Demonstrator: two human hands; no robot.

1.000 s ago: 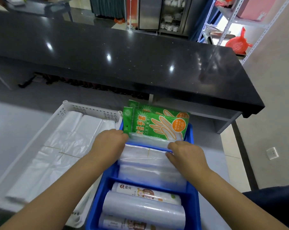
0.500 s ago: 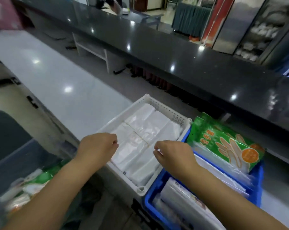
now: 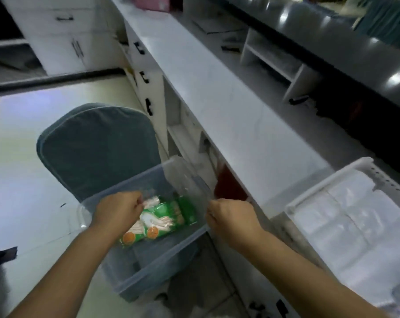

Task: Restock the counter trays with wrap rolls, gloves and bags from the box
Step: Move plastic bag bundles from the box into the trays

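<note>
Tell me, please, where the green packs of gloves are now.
In the head view, the green glove packs lie inside the clear plastic box at lower centre, between the left hand and right hand.

Clear plastic storage box (image 3: 116,191): see-through and colourless, its walls hazy grey
Flat glove packets (image 3: 162,220) in the box: bright green, printed with pale hand shapes and round orange spots
Padded chair back (image 3: 98,148): dull teal-grey with a lighter piped edge
Long worktop (image 3: 229,106): white with faint grey veining
White plastic tray (image 3: 327,180) at the worktop's near right edge: white, rim dotted with small holes
Folded plastic bags (image 3: 346,223) in the tray: translucent white
Raised counter top (image 3: 332,37): glossy dark grey with bright light spots
Cabinet fronts (image 3: 148,88): white with black handles
Floor (image 3: 22,157): pale cream
</note>
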